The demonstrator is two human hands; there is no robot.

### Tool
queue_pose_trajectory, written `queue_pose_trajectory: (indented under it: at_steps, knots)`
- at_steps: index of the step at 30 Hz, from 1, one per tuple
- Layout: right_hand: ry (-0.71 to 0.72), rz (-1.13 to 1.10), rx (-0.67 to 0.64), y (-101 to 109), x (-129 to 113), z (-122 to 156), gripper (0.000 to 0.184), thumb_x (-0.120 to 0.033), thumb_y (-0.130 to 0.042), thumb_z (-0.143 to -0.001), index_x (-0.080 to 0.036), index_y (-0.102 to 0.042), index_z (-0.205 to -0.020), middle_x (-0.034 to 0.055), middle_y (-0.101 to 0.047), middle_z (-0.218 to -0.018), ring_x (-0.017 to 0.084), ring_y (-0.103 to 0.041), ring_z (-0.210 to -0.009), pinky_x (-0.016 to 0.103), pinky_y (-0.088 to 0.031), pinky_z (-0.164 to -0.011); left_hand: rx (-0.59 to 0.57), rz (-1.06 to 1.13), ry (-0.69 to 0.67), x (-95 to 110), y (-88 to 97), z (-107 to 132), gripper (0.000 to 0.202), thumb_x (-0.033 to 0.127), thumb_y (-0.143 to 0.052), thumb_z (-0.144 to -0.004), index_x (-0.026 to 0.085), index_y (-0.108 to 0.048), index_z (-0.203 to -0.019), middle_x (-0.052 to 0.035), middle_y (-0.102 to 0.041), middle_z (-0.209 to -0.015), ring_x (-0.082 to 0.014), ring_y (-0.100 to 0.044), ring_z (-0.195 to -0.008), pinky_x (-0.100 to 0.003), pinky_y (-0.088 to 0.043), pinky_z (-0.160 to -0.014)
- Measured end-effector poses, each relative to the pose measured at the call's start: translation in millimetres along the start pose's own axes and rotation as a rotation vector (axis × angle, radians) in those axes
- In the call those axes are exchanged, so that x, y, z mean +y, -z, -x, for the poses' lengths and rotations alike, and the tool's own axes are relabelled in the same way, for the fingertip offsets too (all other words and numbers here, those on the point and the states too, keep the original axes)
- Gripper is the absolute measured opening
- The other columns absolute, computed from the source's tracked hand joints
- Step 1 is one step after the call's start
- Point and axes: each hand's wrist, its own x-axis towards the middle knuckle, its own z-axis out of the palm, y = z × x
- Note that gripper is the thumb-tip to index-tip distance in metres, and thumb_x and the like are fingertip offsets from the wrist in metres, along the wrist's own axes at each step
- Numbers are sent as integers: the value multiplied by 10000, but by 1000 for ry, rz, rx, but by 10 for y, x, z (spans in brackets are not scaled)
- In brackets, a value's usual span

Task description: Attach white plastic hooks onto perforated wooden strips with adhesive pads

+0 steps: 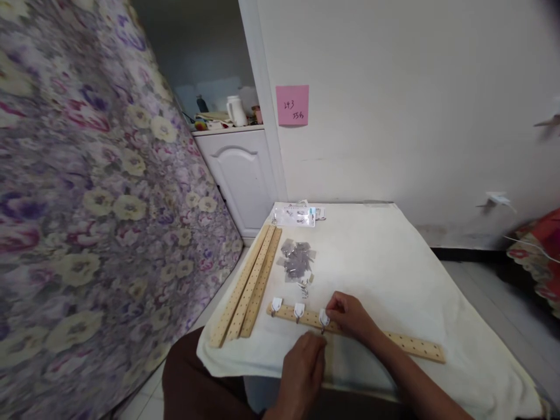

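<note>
A perforated wooden strip (411, 344) lies crosswise near the table's front edge. Two white hooks (299, 311) with metal prongs sit on its left part. Further right on the strip is a third white hook (324, 318), pinched at its right side by the thumb and fingers of my right hand (350, 315). My left hand (304, 364) is just in front of the strip, below that hook. Its fingers are curled together near the hook's metal prong; what they hold, if anything, is hidden.
Several perforated wooden strips (249, 286) lie lengthwise on the left of the cloth-covered table (371, 256). Behind the hooks is a pile of small clear packets (297, 261), with loose metal hooks (303, 288) before it. Printed packaging (294, 216) lies at the far edge. A floral curtain (109, 204) hangs left.
</note>
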Motion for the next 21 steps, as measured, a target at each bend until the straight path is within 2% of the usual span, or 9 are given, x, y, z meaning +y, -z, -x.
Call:
queue_pose_trajectory:
  at_steps: [9, 15, 21]
  knots:
    - [39, 175, 49, -7, 3, -23, 48, -166, -535, -669, -185, -559, -632, -21, -563, -577, 120, -494, -563, 220, -358, -536, 84, 79, 3, -87, -72, 9, 251, 155, -373, -898, 215, -533, -1082, -53, -597, -933, -170, -572, -865, -289, -486, -759]
    - [40, 120, -6, -7, 13, -49, 76, -175, -536, -685, -184, -612, -682, -17, -582, -582, 132, -515, -574, 230, -374, -555, 84, 86, 5, -73, -65, 33, 277, 141, -371, -890, 214, -532, -1104, -62, -600, -950, -175, -577, -877, -302, -498, -777]
    - [35, 152, -11, -9, 49, -64, 124, -169, -527, -687, -172, -647, -715, 6, -628, -626, 149, -555, -610, 245, -401, -590, 121, 119, 8, -126, -123, 60, 357, 132, -375, -889, 199, -473, -1227, -88, -599, -1045, -184, -575, -966, -337, -500, -852]
